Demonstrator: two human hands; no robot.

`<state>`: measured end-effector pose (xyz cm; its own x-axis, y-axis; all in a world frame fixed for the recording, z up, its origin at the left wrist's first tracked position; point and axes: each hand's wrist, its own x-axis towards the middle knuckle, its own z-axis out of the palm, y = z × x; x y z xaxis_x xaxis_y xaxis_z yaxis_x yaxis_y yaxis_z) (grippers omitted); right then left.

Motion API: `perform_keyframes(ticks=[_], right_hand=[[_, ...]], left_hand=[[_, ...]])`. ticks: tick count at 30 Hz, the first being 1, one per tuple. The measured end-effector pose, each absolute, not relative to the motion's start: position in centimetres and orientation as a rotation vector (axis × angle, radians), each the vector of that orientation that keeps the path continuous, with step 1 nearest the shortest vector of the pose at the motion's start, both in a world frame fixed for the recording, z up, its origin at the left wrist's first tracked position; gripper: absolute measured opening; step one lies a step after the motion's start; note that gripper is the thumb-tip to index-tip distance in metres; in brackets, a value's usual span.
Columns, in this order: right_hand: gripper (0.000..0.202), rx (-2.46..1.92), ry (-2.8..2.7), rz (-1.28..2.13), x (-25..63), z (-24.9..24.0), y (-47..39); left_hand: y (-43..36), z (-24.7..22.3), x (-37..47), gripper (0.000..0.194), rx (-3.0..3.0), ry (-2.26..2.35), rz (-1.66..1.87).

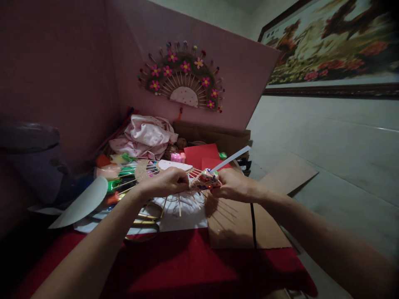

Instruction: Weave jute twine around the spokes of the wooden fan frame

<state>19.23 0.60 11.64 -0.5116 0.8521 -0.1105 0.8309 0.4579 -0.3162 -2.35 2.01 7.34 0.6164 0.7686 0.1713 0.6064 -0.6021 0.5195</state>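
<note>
Panel, pink (237, 79), was seen upright at the far side, a flowered fan (176, 66) mounted on it. Red cloth (174, 265) was spread near; cardboard (230, 232) was laid on its right part. A stick fan (174, 165), half-disc white, was noted just beyond the hands, its sticks splayed; light and stiff by judgement, sticks snappable, best steadied at the half-disc. Patterned material (202, 181) was held up between both hands, at centre. Its left end was pinched by the left hand (168, 181), fingertips partly hidden; its right end was gripped narrowly by the right hand (237, 185). Judged soft, light, easily creased; best taken by the ends. Smallest: a white strip (232, 158), slanted up and right from the material, probably thin and bendable.
</note>
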Motion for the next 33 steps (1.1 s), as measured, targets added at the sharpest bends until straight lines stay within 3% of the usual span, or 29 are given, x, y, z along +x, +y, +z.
perform_keyframes(ticks=[33], right_hand=[[0.006, -1.480, -2.628, 0.474, 19.52, 11.62, 0.46]], left_hand=[[2.49, 6.62, -2.48, 0.023, 2.430, 1.090, 0.549]])
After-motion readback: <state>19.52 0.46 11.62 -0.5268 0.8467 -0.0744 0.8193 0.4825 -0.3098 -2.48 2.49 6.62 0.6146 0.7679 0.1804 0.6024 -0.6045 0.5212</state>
